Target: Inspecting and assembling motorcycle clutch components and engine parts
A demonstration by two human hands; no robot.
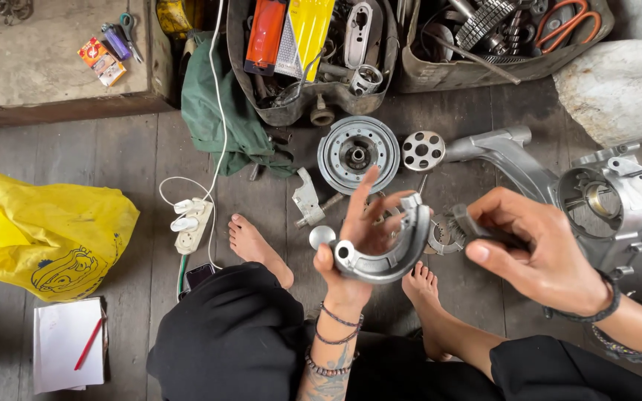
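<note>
My left hand (pixel 357 236) holds a curved grey metal brake shoe (pixel 395 249) palm up, fingers spread behind it, just above my knees. My right hand (pixel 540 245) grips a second dark curved shoe piece (pixel 477 225) a little to the right of the first; most of it is hidden by my fingers. Both hands hover over a wooden plank floor (pixel 113 160), between my two bare feet (pixel 258 249). A small round metal part (pixel 322 236) lies on the floor beside my left hand.
A round hub drum (pixel 357 154), a perforated disc (pixel 423 151) and an aluminium engine casing (pixel 611 204) lie ahead. Two metal bins of tools (pixel 310 56) stand at the back. Left: green cloth (pixel 221 111), power strip (pixel 191 223), yellow bag (pixel 42 234), notepad with red pencil (pixel 68 341).
</note>
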